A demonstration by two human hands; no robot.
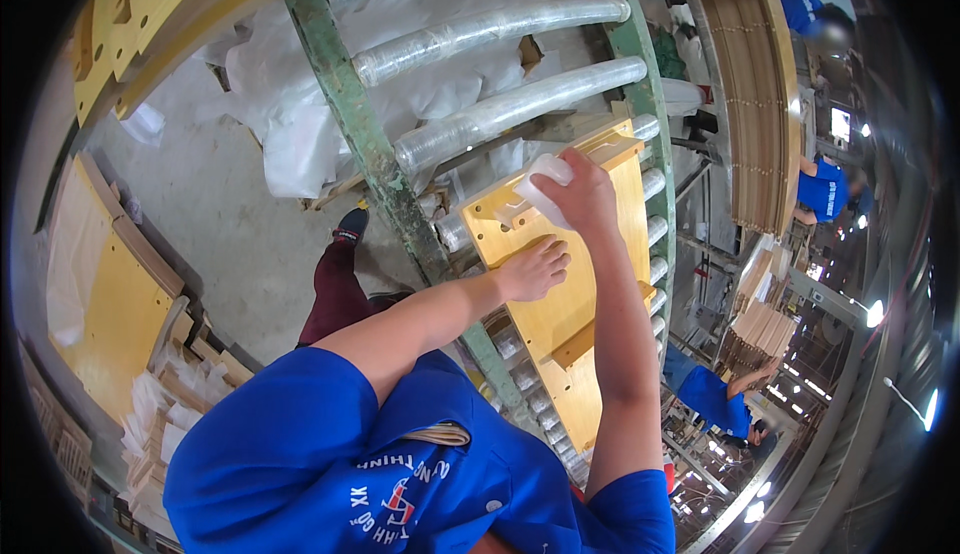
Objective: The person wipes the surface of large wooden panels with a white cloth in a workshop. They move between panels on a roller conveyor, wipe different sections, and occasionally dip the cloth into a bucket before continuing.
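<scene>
A yellow wooden panel (pixel 540 329) with drilled holes and raised wooden blocks (pixel 572 348) lies on a roller conveyor in front of me. My right hand (pixel 588 196) is closed round a piece of soft white foam sheet (pixel 547 168), which is curled over near the panel's far end. Fingers lying on the panel's surface, my left hand (pixel 533 270) rests near its left edge and holds nothing. Part of the foam sheet is hidden behind my right fingers.
Plastic-wrapped rollers (pixel 510 109) run between green metal rails (pixel 375 139). White foam sheeting (pixel 300 149) lies heaped beyond the left rail. Another yellow panel (pixel 105 304) stands at the left. Stacked brown boards (pixel 745 94) and co-workers in blue shirts (pixel 824 189) are at the right.
</scene>
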